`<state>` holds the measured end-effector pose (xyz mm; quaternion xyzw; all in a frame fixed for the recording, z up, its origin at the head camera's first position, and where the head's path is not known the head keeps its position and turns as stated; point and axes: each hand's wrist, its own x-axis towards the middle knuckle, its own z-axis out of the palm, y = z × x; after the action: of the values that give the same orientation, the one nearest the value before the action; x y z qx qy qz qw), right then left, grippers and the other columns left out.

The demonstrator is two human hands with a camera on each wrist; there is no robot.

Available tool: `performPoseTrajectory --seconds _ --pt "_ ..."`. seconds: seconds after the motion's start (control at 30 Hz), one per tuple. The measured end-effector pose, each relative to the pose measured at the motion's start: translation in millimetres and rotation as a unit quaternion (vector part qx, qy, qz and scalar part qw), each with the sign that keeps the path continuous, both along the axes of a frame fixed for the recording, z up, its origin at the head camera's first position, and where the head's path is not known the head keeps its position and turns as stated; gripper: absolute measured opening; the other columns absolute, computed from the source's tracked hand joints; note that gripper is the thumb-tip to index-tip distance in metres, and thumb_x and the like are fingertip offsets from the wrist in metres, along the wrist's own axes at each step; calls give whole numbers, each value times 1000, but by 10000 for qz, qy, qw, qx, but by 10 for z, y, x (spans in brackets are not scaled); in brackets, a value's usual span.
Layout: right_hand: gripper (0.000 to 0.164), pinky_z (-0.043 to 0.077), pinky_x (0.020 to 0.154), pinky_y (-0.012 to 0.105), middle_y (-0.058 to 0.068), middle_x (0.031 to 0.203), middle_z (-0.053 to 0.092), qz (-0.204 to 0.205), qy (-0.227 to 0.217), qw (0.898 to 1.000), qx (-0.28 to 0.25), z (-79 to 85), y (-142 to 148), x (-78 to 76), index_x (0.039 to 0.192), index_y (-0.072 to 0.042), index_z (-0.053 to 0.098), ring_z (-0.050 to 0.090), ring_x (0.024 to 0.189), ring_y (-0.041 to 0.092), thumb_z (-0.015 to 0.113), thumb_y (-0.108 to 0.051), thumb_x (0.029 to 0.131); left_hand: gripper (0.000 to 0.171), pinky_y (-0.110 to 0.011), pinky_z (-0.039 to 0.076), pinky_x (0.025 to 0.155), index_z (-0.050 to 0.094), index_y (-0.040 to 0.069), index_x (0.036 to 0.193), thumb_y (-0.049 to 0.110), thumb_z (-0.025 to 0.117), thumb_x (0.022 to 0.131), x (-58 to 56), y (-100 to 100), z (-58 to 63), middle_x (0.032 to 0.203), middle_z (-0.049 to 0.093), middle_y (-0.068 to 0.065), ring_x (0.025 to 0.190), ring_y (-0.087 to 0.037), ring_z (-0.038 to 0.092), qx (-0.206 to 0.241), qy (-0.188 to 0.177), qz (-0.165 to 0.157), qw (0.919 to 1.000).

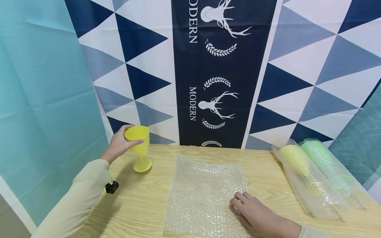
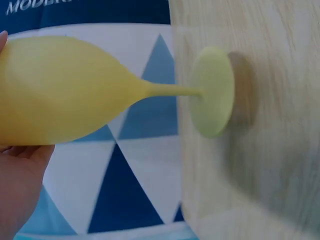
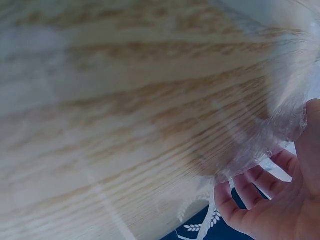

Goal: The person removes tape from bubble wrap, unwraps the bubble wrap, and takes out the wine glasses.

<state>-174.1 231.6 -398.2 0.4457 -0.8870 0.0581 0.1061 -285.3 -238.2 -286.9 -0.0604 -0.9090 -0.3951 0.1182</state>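
Note:
In the head view a yellow plastic goblet (image 1: pixel 140 145) stands upright at the left, and my left hand (image 1: pixel 122 143) grips its bowl with the thumb across the near side. The left wrist view shows the goblet's bowl, thin stem and round foot (image 2: pixel 212 92); I cannot tell whether the foot touches the wood. A sheet of clear bubble wrap (image 1: pixel 205 195) lies spread out in the middle. On its right edge rests my right hand (image 1: pixel 256 213), fingers loosely bent. In the right wrist view its fingertips touch the wrap (image 3: pixel 260 147), thumb apart from them.
At the right of the wooden table (image 1: pixel 125 208) lie a yellow goblet (image 1: pixel 294 160) and a green goblet (image 1: pixel 318 153), both rolled in bubble wrap. A patterned cloth (image 1: pixel 151 59) hangs behind. A small black object (image 1: pixel 111 187) is at the left sleeve.

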Motion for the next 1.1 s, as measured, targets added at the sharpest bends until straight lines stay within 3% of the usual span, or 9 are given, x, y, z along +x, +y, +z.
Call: performPoseTrajectory --seconds 0.17,0.33,0.7,1.1 --pt "30 44 66 24 -11 101 50 -68 -44 10000 34 -4 -6 10 109 -20 54 41 85 1 68 -12 84 88 -51 49 96 26 3 146 47 70 83 -45 -119 -82 136 46 -25 118 -38 52 207 -50 403 9990" --pt "28 44 67 24 -11 102 50 -169 -247 9995 114 5 -9 9 111 -20 54 42 86 1 67 -15 86 93 -52 48 98 23 1 147 49 70 82 -79 -145 -126 139 43 -27 119 -39 50 309 -196 585 9976" --pt "29 44 67 24 -11 102 50 -156 -216 9996 42 -3 -8 10 111 -21 54 41 86 1 67 -14 86 95 -50 49 96 21 2 148 49 71 82 -82 -128 -181 138 44 -26 117 -38 51 377 -274 530 9975" --pt "30 41 66 20 -12 100 49 -154 -190 9997 -6 -3 -16 3 109 -21 53 39 84 1 68 -11 85 105 -57 38 109 4 2 152 45 70 83 -37 -168 -304 148 33 -27 132 -42 41 606 -376 539 9960"
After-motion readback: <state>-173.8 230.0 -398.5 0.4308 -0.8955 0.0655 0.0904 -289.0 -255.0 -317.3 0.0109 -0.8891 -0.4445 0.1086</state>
